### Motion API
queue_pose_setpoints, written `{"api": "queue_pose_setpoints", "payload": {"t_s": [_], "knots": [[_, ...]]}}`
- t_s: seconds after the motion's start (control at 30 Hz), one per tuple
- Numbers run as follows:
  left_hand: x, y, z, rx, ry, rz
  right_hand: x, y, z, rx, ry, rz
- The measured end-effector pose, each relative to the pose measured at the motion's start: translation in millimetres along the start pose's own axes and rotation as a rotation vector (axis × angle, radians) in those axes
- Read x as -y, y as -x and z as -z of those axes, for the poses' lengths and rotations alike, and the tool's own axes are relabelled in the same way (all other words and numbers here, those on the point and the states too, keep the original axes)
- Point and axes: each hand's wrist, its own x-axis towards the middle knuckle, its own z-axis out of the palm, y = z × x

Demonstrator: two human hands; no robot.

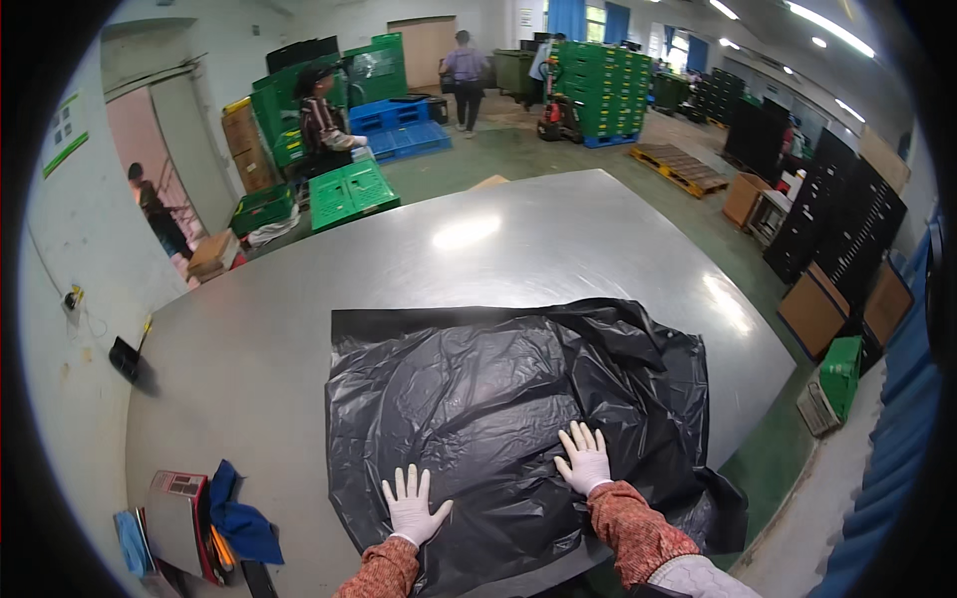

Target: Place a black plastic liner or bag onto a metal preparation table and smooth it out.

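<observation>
A large black plastic sheet or bag (498,399), wrinkled, lies spread over the near part of the metal table (259,349). My left hand (413,508), in a white glove, rests flat on its lower left area with fingers spread. My right hand (583,456), also gloved in white, lies on the plastic farther right and a little higher, fingers stretched out and apart. Both forearms have rust-coloured knit sleeves.
Folders (179,523) and a blue cloth (239,523) lie at the table's near left; a black tool (125,359) is at its left edge. Green crates (603,90), pallets (678,169), cardboard (812,304) and black panels (817,199) stand beyond. Several people (464,70) are in the background.
</observation>
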Motion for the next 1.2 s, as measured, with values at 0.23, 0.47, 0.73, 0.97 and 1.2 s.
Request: {"api": "queue_pose_setpoints", "payload": {"t_s": [0.23, 0.47, 0.73, 0.97, 1.2], "knots": [[0, 3, 5, -0.022, 0.004, 0.023, 3, -2, 0, 0.016, -0.031, 0.014], [-1, -4, 9, -0.019, 0.015, 0.001, -6, -1, -6, 0.022, 0.016, 0.018], [14, 20, -3, -0.098, 0.036, 0.051, 20, -12, -3, 0.012, 0.002, 0.072], [3, 3, -1, -0.085, 0.019, -0.031, 4, 2, 0, -0.042, -0.009, 0.009], [-7, -10, 24, -0.043, 0.011, -0.044, 14, -7, 34, 0.002, -0.064, -0.031]]}}
